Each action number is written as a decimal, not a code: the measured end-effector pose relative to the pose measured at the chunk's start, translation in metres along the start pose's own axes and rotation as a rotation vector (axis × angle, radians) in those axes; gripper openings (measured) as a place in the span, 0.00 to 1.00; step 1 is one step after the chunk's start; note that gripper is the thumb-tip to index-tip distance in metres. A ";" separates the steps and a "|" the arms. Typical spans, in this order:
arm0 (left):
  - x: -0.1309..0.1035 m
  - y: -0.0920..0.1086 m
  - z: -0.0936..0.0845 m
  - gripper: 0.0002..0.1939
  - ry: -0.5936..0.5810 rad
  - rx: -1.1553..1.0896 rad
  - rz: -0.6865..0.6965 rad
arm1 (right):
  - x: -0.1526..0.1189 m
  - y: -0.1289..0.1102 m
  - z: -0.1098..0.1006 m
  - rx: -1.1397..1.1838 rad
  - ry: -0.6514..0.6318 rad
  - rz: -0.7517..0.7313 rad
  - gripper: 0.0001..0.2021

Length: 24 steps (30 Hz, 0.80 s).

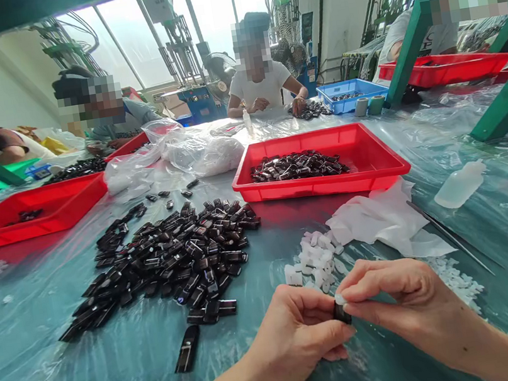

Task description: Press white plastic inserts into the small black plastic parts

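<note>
Near the bottom of the frame, right of the middle, the two hands meet. The left hand (298, 330) has a small black piece (342, 313) gripped between its thumb and fingers. The right hand (396, 296) pinches a tiny white piece (339, 298) with the tips of its thumb and first finger, right at the top end of the black one. Fingers hide most of both parts, so I can't tell if the white piece sits in, on, or just against that end.

To do this well, I think the left hand should hold firm and let the right hand make the small moves. The white piece should line up straight first, then get a gentle push, because a crooked push could bend it or make it pop away (it looks soft, but that is only a guess). Light fingertips would be kind to the shiny black sides, as smudges may show there.

The heap of white pieces (316, 259) just above the hands is handy, and the big pile of black pieces (168, 254) lies left of the middle. The long thin tool (454, 238) on the right looks pointy, so elbows and wrists should mind it
</note>
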<state>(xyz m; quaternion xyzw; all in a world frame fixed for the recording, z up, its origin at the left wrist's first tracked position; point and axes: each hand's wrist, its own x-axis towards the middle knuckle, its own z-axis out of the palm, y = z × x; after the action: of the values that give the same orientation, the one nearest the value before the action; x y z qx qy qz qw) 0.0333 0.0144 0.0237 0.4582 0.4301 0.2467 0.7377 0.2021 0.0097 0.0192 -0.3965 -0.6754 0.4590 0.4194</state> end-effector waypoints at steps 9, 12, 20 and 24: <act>0.000 -0.003 -0.002 0.12 0.012 0.008 -0.001 | -0.001 -0.001 -0.002 -0.044 -0.074 0.034 0.07; 0.000 -0.002 -0.002 0.13 0.012 0.025 -0.013 | -0.001 -0.001 -0.002 -0.086 -0.098 0.023 0.07; -0.001 -0.002 -0.002 0.13 0.006 0.069 -0.033 | 0.001 -0.004 -0.003 -0.177 -0.123 -0.026 0.08; -0.002 -0.002 -0.003 0.11 -0.005 0.080 -0.037 | 0.000 -0.004 -0.003 -0.198 -0.136 -0.031 0.07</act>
<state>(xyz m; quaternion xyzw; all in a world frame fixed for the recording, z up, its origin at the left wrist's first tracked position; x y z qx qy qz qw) 0.0297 0.0137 0.0221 0.4799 0.4461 0.2146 0.7243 0.2047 0.0095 0.0236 -0.3935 -0.7504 0.4092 0.3386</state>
